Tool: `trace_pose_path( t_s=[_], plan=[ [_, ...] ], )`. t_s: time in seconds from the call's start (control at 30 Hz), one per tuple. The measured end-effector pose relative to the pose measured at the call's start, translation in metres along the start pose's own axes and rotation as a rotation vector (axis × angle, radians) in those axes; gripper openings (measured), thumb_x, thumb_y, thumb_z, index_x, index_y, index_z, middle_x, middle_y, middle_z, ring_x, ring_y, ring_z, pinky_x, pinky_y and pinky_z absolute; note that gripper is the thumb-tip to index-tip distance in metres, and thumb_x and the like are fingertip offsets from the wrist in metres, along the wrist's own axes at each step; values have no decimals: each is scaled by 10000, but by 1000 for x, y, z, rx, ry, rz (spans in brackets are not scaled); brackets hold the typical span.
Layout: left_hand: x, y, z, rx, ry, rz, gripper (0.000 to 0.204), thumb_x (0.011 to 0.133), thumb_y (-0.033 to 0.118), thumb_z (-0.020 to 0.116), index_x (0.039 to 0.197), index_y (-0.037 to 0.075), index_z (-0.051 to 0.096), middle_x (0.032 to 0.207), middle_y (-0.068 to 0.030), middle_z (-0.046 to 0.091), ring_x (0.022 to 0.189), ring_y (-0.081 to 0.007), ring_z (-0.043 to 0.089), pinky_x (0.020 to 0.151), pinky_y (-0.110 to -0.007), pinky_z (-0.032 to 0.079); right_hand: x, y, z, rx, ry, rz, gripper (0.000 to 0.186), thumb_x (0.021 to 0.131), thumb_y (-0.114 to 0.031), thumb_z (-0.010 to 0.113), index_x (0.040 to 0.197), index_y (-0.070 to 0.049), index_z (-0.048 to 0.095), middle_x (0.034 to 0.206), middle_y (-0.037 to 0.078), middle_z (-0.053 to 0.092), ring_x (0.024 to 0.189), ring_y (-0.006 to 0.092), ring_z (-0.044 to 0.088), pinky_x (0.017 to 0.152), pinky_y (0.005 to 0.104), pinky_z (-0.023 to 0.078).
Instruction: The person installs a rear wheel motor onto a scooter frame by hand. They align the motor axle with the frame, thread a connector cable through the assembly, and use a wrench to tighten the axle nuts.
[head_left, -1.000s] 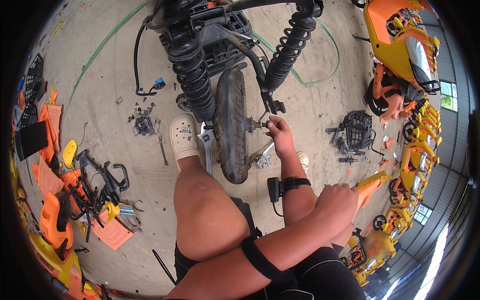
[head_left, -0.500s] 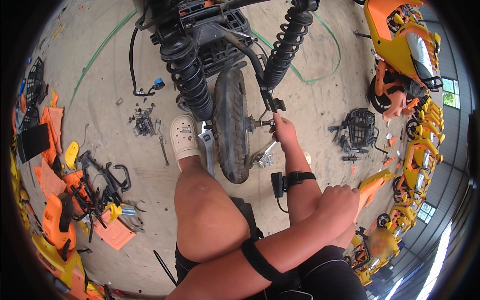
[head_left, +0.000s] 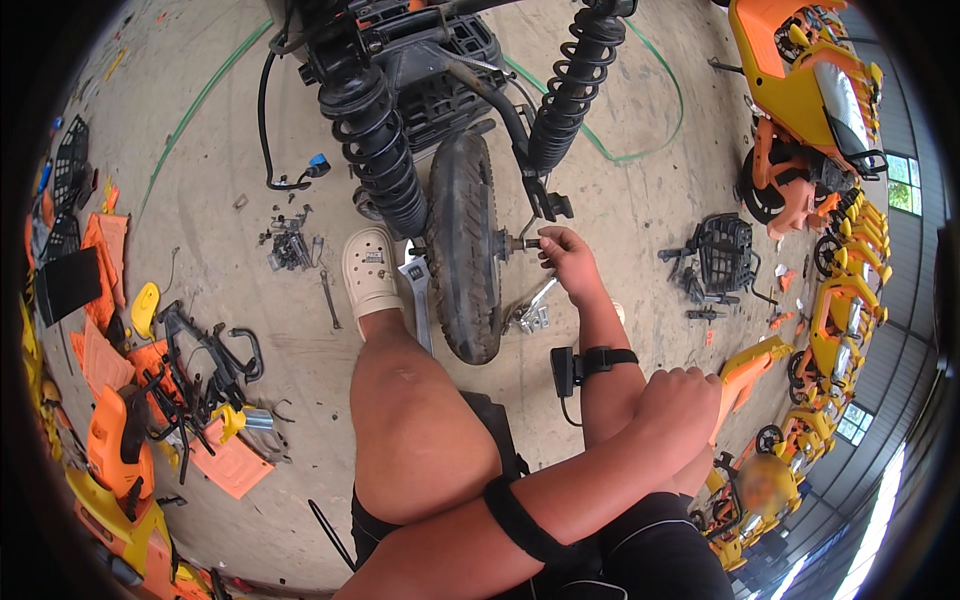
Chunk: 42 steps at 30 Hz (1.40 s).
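Note:
A tyred wheel (head_left: 462,260) stands upright between two black coil-spring shock absorbers, the left one (head_left: 372,140) and the right one (head_left: 575,85). Its axle (head_left: 522,243) sticks out on the right side. My right hand (head_left: 568,262) pinches the outer end of that axle; its fingertips hide whatever small part sits there. Closed into a fist, my left hand (head_left: 682,408) rests across my right arm near the elbow, with nothing visible in it. An adjustable wrench (head_left: 416,295) leans by the wheel's left side, its jaw near the axle's left end.
A shiny metal part (head_left: 533,312) lies right of the wheel. Bolts and small parts (head_left: 290,245) and a thin wrench (head_left: 330,298) lie left of my shoe (head_left: 370,270). A black basket (head_left: 727,255) sits at right; orange panels (head_left: 230,460) lie left. Yellow scooters (head_left: 835,310) line the right side.
My right hand has shifted slightly to the right at the axle end, and its fingers are now more curled over the tip. My left fist stays in place.

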<state>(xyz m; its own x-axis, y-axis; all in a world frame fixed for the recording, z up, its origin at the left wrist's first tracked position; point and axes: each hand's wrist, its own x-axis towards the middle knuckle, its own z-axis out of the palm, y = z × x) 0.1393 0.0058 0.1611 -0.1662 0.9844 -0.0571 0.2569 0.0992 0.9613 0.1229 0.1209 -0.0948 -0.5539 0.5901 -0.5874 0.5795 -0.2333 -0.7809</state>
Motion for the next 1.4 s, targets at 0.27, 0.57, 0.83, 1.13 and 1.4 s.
trace_pose_path(
  t_s=[0.27, 0.57, 0.83, 1.13, 1.4],
  plan=[
    [-2, -1, -2, 1, 8, 13, 102, 794, 84, 615, 874, 22, 603, 824, -127, 653, 755, -283, 675, 646, -399, 526, -10, 9, 9, 181, 43, -112, 383, 973, -107, 622, 1345, -41, 561, 1125, 103, 643, 855, 160, 646, 777, 308, 552],
    [-4, 3, -5, -10, -28, 21, 106, 796, 81, 610, 880, 16, 601, 829, -131, 654, 759, -290, 676, 649, -402, 526, 11, -7, 8, -216, 220, 221, 575, 958, -562, 570, 1090, -13, 680, 818, 80, 682, 617, 157, 628, 531, 287, 475],
    [-3, 1, -11, -3, -22, 8, 111, 787, 75, 610, 882, 18, 600, 838, -133, 654, 770, -285, 674, 641, -398, 528, 3, -14, 4, -113, 75, 108, 288, 969, -260, 661, 1081, 5, 685, 834, 65, 686, 711, 142, 642, 647, 274, 527],
    [-4, 2, -11, 4, 1, 5, 119, 792, 85, 614, 895, 25, 601, 843, -125, 656, 778, -281, 675, 638, -397, 524, -3, -1, -3, 175, -7, -45, 379, 950, -175, 675, 1274, 10, 615, 1119, 114, 661, 919, 202, 653, 864, 306, 540],
    [-6, 3, -10, -24, -1, 2, 101, 808, 84, 598, 889, 22, 597, 838, -131, 654, 769, -283, 677, 651, -402, 522, 2, -19, 12, -166, 126, 243, 413, 988, -418, 611, 1051, -12, 654, 777, 52, 648, 638, 128, 598, 577, 288, 476]
  ],
)
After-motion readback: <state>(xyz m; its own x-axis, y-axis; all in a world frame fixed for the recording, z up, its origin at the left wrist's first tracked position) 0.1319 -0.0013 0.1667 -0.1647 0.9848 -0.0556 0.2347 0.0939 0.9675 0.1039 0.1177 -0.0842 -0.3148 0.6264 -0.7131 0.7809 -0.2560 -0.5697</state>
